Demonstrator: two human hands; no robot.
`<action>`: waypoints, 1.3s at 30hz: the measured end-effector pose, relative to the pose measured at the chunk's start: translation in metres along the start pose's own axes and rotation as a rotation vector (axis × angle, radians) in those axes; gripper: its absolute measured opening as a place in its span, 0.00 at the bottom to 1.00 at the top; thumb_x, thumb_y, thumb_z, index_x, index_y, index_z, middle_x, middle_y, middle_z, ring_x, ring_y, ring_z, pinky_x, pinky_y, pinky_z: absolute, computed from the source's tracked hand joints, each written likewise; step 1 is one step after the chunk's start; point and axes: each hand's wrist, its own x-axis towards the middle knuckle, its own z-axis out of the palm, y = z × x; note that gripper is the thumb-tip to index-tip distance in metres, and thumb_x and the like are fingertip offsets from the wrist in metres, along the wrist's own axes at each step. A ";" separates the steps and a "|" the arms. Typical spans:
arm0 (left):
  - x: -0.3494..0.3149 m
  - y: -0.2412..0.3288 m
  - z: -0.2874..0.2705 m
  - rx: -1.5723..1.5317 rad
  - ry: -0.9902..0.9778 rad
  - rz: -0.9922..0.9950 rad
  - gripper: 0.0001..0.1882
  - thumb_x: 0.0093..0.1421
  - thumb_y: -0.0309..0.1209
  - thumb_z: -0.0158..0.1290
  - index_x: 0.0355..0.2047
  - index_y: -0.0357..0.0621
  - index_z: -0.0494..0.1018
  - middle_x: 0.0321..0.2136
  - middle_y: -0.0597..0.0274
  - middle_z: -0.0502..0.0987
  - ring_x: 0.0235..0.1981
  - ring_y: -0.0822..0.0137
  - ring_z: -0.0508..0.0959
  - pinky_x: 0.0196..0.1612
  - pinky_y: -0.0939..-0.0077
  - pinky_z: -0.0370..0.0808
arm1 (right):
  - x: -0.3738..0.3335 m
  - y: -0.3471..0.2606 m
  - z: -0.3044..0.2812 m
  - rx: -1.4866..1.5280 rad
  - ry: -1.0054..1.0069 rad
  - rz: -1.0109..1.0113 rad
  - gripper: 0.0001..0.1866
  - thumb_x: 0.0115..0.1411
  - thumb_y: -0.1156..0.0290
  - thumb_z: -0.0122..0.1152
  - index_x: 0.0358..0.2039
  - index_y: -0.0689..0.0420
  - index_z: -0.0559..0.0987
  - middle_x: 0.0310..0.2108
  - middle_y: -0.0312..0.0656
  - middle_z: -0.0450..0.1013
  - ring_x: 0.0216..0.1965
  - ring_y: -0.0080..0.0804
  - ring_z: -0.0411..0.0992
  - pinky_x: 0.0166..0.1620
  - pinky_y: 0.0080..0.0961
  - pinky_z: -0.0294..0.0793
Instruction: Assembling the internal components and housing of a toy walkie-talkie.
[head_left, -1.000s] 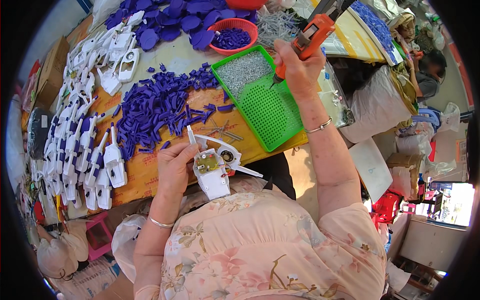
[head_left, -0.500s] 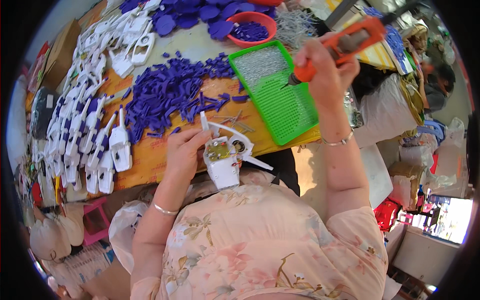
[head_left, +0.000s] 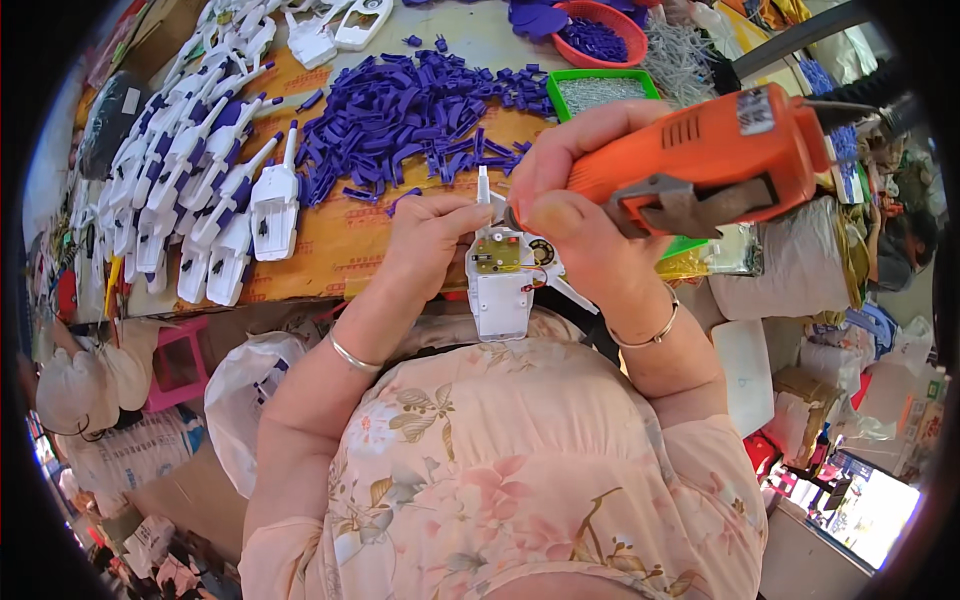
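Close in front of my body, a white plastic housing point(head_left: 502, 308) with a long narrow neck is held over the table's near edge. Its uncovered inside shows a small circuit board point(head_left: 497, 256) with thin wires and a round black part. My left hand point(head_left: 430, 238) pinches the housing near the base of its neck. In my right hand point(head_left: 590, 215) is an orange electric screwdriver point(head_left: 690, 160), angled down and left. Its front end comes right beside the left fingertips, over the housing; the fingers hide most of the bit and any screw.
Purple plastic parts point(head_left: 400, 125) lie heaped beyond my hands. Half-built white housings point(head_left: 275, 212) crowd the left side. Behind the screwdriver is a green tray point(head_left: 554, 94) of small metal pieces. A red basket point(head_left: 640, 42) of purple bits stands farther back.
My right hand has brought the screwdriver from above the green tray down and left to the housing. The left hand keeps its pinch. The whole view has shifted.
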 end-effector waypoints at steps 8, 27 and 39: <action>0.003 -0.009 -0.002 -0.063 -0.018 0.007 0.06 0.53 0.25 0.56 0.27 0.33 0.77 0.20 0.62 0.76 0.17 0.76 0.74 0.19 0.83 0.70 | -0.001 0.006 0.000 0.009 0.000 0.003 0.13 0.44 0.78 0.61 0.27 0.61 0.65 0.19 0.39 0.66 0.20 0.28 0.67 0.23 0.23 0.70; -0.006 0.007 0.005 0.021 -0.016 0.027 0.06 0.53 0.25 0.57 0.26 0.33 0.78 0.18 0.65 0.74 0.16 0.79 0.70 0.19 0.85 0.66 | -0.002 0.021 -0.002 -0.075 -0.032 -0.060 0.15 0.47 0.74 0.66 0.27 0.62 0.66 0.19 0.40 0.67 0.19 0.25 0.67 0.22 0.22 0.70; -0.004 0.005 0.005 0.036 -0.002 0.044 0.06 0.53 0.25 0.57 0.26 0.34 0.78 0.19 0.65 0.75 0.17 0.79 0.70 0.20 0.85 0.65 | -0.001 0.015 0.001 -0.042 -0.009 -0.005 0.14 0.47 0.73 0.65 0.23 0.62 0.66 0.18 0.40 0.67 0.18 0.25 0.67 0.22 0.21 0.70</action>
